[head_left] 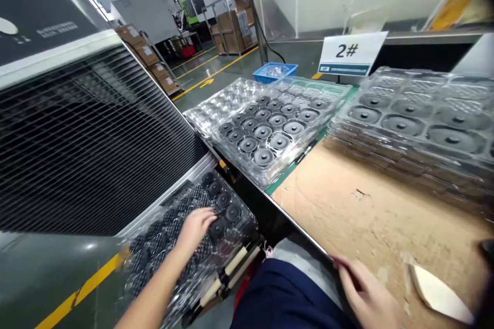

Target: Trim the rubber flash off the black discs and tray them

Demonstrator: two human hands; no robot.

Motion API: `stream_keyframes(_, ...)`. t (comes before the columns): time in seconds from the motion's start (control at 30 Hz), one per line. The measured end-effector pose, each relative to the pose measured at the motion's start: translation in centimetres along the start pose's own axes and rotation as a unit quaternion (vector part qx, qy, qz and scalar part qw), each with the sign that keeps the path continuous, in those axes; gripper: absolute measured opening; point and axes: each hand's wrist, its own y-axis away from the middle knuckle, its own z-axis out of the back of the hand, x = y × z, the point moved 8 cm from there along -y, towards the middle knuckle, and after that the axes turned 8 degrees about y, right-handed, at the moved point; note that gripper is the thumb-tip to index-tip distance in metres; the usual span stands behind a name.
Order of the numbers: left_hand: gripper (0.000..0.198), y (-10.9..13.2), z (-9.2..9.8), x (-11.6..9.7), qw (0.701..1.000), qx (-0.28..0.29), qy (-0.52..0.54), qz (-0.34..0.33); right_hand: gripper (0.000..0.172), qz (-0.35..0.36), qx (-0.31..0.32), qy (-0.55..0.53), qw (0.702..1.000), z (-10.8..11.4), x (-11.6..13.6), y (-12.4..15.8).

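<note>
My left hand (198, 223) reaches over a clear plastic tray (247, 223) at the lower left, its fingertips drawn together beside the round black parts (232, 212). Whether a part is between those fingers is too small to make out. Several black parts with raised centres sit in the tray's pockets near the hand; other pockets show only a ribbed pattern. At the lower right my right hand (366, 293) has curled fingers closed over the metal-trimmed edge of the worktable (309, 200).
Clear trays with round black parts (262, 131) lie on a green mat. More trays (420, 123) are stacked at right, behind a pale curved piece (440, 293). Beyond are a "2#" sign (351, 54) and a blue bin (275, 71). A large machine with a slatted grille (85, 149) stands left.
</note>
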Motion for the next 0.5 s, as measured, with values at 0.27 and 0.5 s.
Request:
stream_keyframes(0.27, 0.031, -1.4, 1.7, 9.5, 0.980, -0.178, -0.091, -0.009, 0.025, 0.026, -0.034, 0.061, 0.997, 0.5, 1.4, 0.5)
stream_keyframes(0.5, 0.032, 1.8, 1.2, 9.9, 0.960, -0.252, -0.103, -0.068, 0.024, 0.002, -0.035, 0.033, 0.999, 0.4, 1.6, 0.5)
